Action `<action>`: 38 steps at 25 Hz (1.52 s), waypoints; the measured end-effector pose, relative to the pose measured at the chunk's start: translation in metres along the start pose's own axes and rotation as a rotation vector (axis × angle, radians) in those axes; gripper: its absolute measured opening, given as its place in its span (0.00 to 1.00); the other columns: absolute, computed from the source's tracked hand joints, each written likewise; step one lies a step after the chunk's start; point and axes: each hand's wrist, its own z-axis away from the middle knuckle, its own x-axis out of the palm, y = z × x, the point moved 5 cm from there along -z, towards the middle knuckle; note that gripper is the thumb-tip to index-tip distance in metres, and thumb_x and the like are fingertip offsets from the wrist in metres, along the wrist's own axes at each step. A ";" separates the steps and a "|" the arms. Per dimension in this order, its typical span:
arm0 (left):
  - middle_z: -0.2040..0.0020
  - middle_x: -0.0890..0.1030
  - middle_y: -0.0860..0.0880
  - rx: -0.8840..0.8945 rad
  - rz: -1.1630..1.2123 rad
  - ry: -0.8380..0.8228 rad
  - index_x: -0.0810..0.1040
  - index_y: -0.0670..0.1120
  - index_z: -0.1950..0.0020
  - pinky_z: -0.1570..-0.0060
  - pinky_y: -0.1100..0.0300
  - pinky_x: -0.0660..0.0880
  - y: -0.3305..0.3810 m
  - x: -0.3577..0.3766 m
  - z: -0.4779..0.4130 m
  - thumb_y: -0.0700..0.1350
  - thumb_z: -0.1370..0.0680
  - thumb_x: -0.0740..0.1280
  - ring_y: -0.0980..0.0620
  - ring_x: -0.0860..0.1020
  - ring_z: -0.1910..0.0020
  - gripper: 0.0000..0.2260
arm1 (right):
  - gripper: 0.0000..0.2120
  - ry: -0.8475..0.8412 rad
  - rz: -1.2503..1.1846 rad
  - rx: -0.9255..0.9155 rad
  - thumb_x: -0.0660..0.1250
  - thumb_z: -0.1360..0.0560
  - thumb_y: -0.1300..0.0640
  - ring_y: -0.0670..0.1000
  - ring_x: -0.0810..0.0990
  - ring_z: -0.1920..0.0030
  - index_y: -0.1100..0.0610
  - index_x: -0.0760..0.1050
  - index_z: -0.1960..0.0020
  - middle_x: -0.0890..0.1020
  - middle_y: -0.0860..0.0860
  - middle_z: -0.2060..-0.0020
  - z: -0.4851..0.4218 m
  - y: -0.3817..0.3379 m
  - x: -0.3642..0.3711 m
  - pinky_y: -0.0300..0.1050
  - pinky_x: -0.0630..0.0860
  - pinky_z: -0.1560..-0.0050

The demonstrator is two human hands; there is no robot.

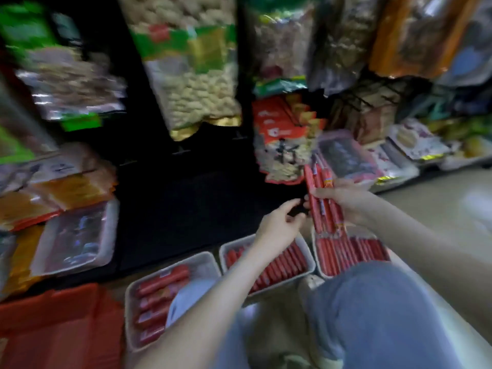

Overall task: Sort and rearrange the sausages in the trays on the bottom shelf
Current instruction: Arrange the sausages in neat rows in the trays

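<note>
Above the trays point(225, 249), sausages point(323, 209) gripped in right hand point(343, 201); left hand point(277, 225) just beside, grasp unclear.

Red sausages point(324, 217) bunched upright, trays point(205, 262) below (three)

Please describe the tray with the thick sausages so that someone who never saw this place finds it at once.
Below the dark shelf opening, three white plastic trays lie in a row near the person's knees. Take the leftmost white tray, next to the red carton. Only it holds a few thick red sausages; the middle tray and right tray hold many thin red sausages.
</note>
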 end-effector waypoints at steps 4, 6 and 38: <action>0.42 0.80 0.43 -0.028 -0.210 -0.030 0.71 0.49 0.30 0.46 0.58 0.70 -0.021 0.110 -0.087 0.44 0.20 0.61 0.45 0.78 0.42 0.17 | 0.03 0.267 0.123 0.081 0.67 0.26 0.69 0.54 0.79 0.66 0.63 0.75 0.57 0.79 0.58 0.65 -0.050 0.090 -0.157 0.45 0.77 0.62; 0.37 0.77 0.43 -0.029 -0.348 -0.087 0.68 0.49 0.28 0.42 0.58 0.68 -0.047 0.163 -0.127 0.44 0.19 0.59 0.44 0.75 0.38 0.19 | 0.03 0.386 0.195 0.114 0.69 0.29 0.72 0.51 0.77 0.64 0.69 0.74 0.59 0.77 0.55 0.65 -0.080 0.150 -0.218 0.46 0.74 0.58; 0.23 0.37 0.50 0.447 -1.025 -0.492 0.38 0.49 0.24 0.28 0.49 0.30 -0.214 0.423 -0.283 0.59 0.21 0.37 0.52 0.33 0.26 0.28 | 0.29 0.430 0.733 0.100 0.52 0.18 0.59 0.50 0.40 0.23 0.55 0.41 0.22 0.44 0.51 0.23 -0.183 0.403 -0.274 0.52 0.41 0.24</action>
